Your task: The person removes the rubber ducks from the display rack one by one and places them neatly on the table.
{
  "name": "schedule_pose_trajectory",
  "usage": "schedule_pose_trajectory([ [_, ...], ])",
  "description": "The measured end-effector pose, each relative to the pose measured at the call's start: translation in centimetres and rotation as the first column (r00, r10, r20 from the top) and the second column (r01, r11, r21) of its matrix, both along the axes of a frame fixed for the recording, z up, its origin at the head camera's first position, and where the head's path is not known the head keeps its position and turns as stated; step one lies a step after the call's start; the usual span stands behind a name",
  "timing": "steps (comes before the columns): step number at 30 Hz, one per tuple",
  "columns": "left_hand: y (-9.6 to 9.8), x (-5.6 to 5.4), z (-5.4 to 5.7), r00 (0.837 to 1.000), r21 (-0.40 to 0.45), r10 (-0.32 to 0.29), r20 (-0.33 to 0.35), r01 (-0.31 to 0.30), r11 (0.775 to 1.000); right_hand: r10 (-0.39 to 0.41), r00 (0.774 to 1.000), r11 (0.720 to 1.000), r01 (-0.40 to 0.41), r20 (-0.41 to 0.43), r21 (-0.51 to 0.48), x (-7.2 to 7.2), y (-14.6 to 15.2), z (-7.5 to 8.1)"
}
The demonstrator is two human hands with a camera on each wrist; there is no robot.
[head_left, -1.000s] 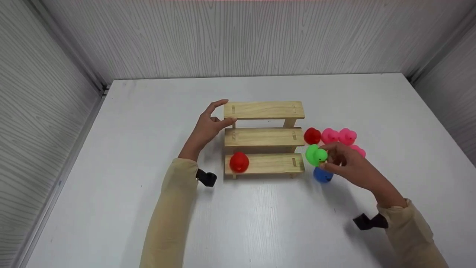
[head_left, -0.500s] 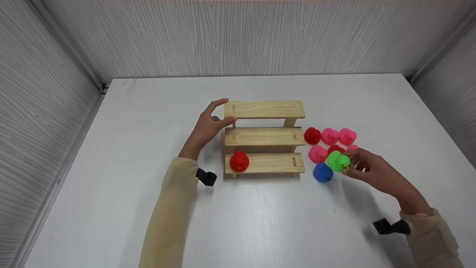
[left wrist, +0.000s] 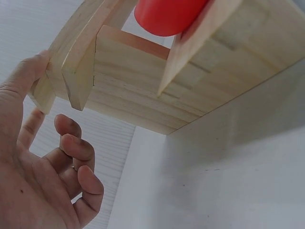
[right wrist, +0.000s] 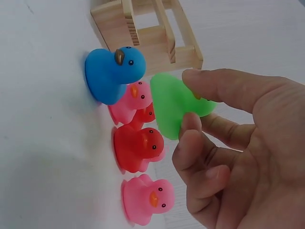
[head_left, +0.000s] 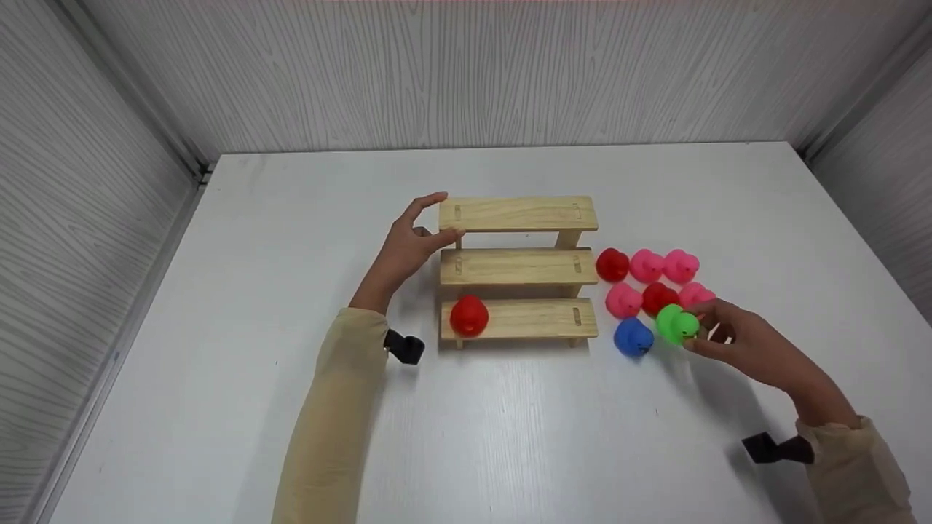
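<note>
My right hand pinches a green rubber duck between thumb and fingers, lifted off the table beside a blue duck. In the right wrist view the green duck is tipped, its face partly covered by my thumb. A three-tier wooden stand is at the middle. My left hand grips the left end of its top tier, thumb at the front edge and index finger behind; its other fingers are curled beside the stand in the left wrist view. A red duck sits on the lowest tier's left end.
Right of the stand, several pink and red ducks stand in two rows on the white table, among them a red duck near the middle tier and a pink duck. A wood-grain panel rises behind the table.
My right hand has carried the green duck rightward and slightly nearer, from beside the stand to right of the blue duck, uncovering pink and red ducks. The left hand stays on the stand.
</note>
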State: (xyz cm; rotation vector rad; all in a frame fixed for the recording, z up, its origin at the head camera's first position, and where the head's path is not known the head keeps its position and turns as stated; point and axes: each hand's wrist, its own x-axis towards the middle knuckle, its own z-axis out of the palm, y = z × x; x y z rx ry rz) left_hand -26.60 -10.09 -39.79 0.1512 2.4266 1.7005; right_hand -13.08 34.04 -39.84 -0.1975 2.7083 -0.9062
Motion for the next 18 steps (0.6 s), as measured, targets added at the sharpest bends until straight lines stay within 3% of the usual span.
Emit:
schedule_pose_trajectory([
  [9, -0.1, 0.1, -0.1, 1.000, 0.003, -0.011, -0.009, 0.011, 1.000, 0.039, 0.995, 0.999, -0.041, 0.088, 0.016, -0.5, 0.3, -1.2],
  [18, -0.1, 0.1, 0.1, 1.000, 0.015, -0.013, -0.007, 0.013, 1.000, 0.019, 0.991, 1.000, -0.022, 0.130, 0.018, -0.6, 0.3, -1.8],
])
